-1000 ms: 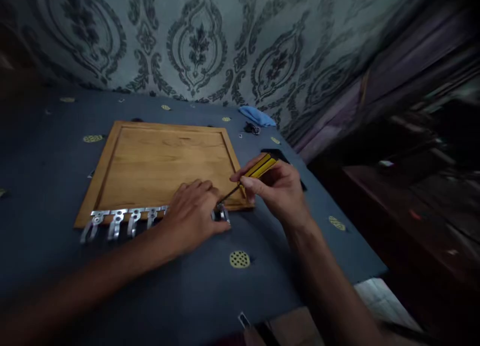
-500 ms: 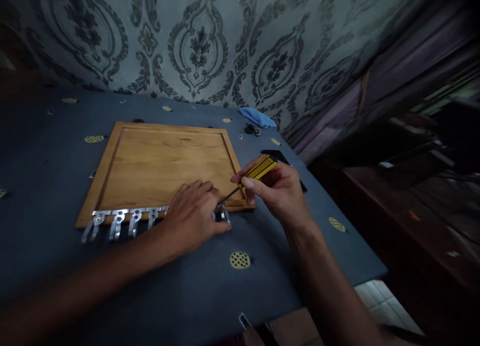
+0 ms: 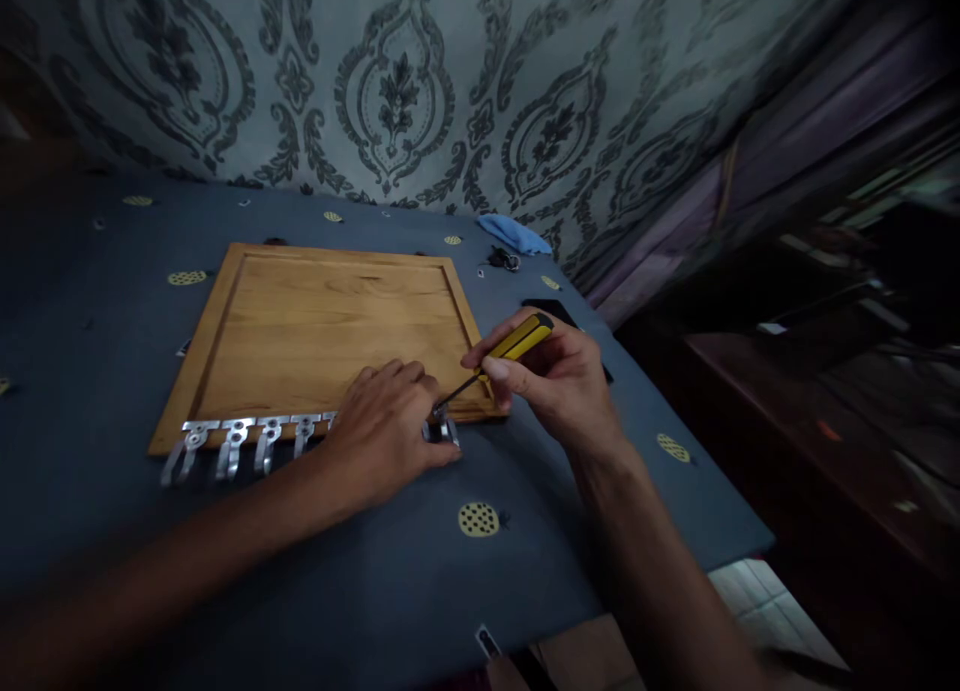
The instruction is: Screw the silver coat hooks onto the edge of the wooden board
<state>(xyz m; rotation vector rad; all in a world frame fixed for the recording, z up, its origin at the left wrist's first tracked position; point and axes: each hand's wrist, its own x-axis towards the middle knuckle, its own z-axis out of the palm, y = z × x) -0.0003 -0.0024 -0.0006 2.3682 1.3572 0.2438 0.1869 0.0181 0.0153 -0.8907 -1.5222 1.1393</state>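
Observation:
A wooden panel [image 3: 337, 321] with a raised frame lies flat on the table. Along its front edge runs a metal hook rail [image 3: 236, 433], its several silver hooks hanging past the wood. My left hand [image 3: 386, 421] presses over the right part of this rail, fingers curled on it and thumb beside the rightmost hook; it hides the hooks beneath. In my right hand [image 3: 559, 376] is a yellow and black screwdriver [image 3: 521, 338], pinched by the handle between thumb and fingers. Its shaft slants down left, with the tip at the metal near the rail's right end.
Behind the panel are a blue cloth [image 3: 514, 234] and a small dark item with a ring [image 3: 504, 259]. A flat black object [image 3: 555, 309] lies partly behind my right hand. The blue pineapple-print tablecloth [image 3: 480, 581] covers the table, which meets a patterned wall [image 3: 480, 81].
The screwdriver's handle has turned a little in my right hand, showing a different side. Its tip and my left hand stay in nearly the same place.

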